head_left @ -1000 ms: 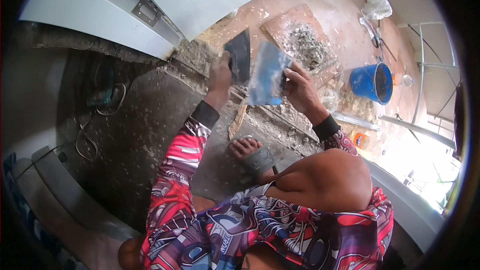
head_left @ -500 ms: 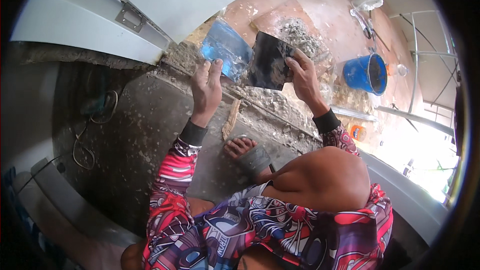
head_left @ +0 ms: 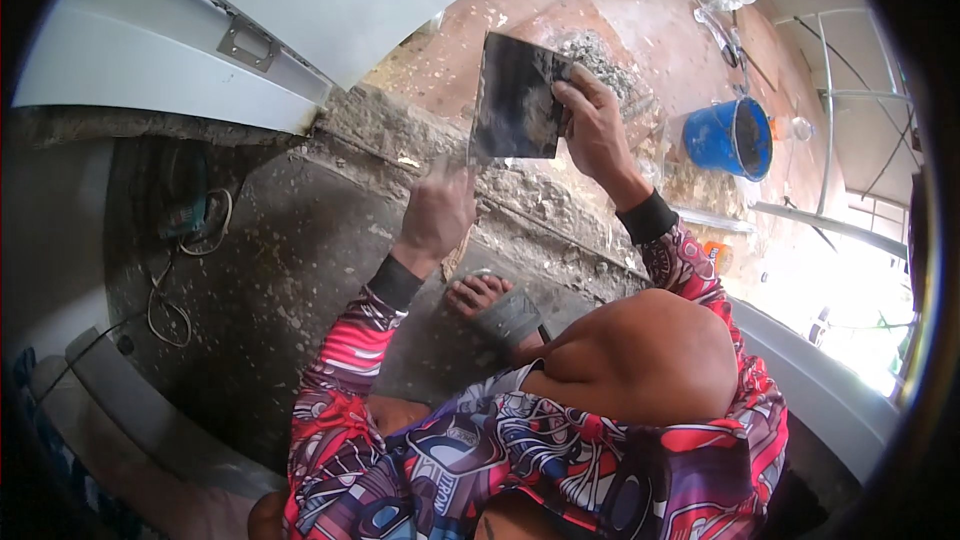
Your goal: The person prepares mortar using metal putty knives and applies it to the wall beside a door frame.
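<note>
A dark, glossy, roughly square sheet [head_left: 515, 100] with pale smears is pinched at its right edge by my right hand [head_left: 598, 135], thumb on the near face. Close to the sheet's lower left corner, my left hand [head_left: 437, 210] is closed, its fingertips slightly blurred. A thin pale edge runs along the dark sheet's left side down to that hand; whether it belongs to a second sheet behind, I cannot tell. Both hands are raised above a broken concrete step edge [head_left: 545, 195].
Grey rubble [head_left: 597, 65] is heaped on a board beyond my right hand. To the right stands a blue bucket [head_left: 705, 138], near a metal frame [head_left: 826, 110]. White panels [head_left: 330, 0] fill the upper left. A cable [head_left: 155, 315] lies at left; my sandalled foot [head_left: 505, 315] is below.
My left hand has moved right and down to the dark sheet's corner. The translucent blue sheet it held no longer shows. The dark sheet has shifted up and left and turned more upright.
</note>
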Demonstrator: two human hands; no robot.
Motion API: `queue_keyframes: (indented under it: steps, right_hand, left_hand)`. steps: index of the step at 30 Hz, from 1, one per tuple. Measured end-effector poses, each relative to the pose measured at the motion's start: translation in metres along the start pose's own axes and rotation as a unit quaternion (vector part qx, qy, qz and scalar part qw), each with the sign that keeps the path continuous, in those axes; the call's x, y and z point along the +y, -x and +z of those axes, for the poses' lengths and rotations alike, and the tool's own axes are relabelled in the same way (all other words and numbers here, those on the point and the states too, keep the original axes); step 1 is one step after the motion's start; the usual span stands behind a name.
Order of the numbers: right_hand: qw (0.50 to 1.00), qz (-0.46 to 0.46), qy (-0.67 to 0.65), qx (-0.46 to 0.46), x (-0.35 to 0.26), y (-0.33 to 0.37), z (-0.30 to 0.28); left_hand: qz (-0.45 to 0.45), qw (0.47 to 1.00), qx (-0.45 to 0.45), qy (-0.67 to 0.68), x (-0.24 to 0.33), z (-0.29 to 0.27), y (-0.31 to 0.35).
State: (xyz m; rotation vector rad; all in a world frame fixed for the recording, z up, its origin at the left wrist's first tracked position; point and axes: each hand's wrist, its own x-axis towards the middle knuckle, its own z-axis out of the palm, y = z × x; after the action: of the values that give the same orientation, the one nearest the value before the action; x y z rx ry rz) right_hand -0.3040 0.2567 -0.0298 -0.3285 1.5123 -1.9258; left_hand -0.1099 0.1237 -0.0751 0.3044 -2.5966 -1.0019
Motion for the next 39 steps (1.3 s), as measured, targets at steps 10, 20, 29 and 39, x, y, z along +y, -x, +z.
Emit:
queue_keyframes:
  steps: [10, 20, 29, 39]
  right_hand:
    - [0.993, 0.001, -0.088, 0.075, 0.002, -0.012, -0.015]
    - [0.994, 0.011, -0.100, 0.038, 0.038, 0.002, -0.006]
    - [0.887, -0.209, 0.397, -0.110, 0.019, 0.033, 0.028]
    - [0.780, -0.203, 0.562, -0.188, 0.012, 0.051, 0.013]
  left_hand:
    - [-0.303, 0.824, 0.109, 0.465, -0.020, -0.017, -0.001]
    - [-0.360, 0.714, 0.137, 0.584, 0.012, 0.000, -0.008]
    - [-0.368, 0.708, 0.128, 0.590, 0.007, -0.003, -0.009]
    - [-0.304, 0.674, 0.144, 0.658, -0.018, -0.034, -0.024]
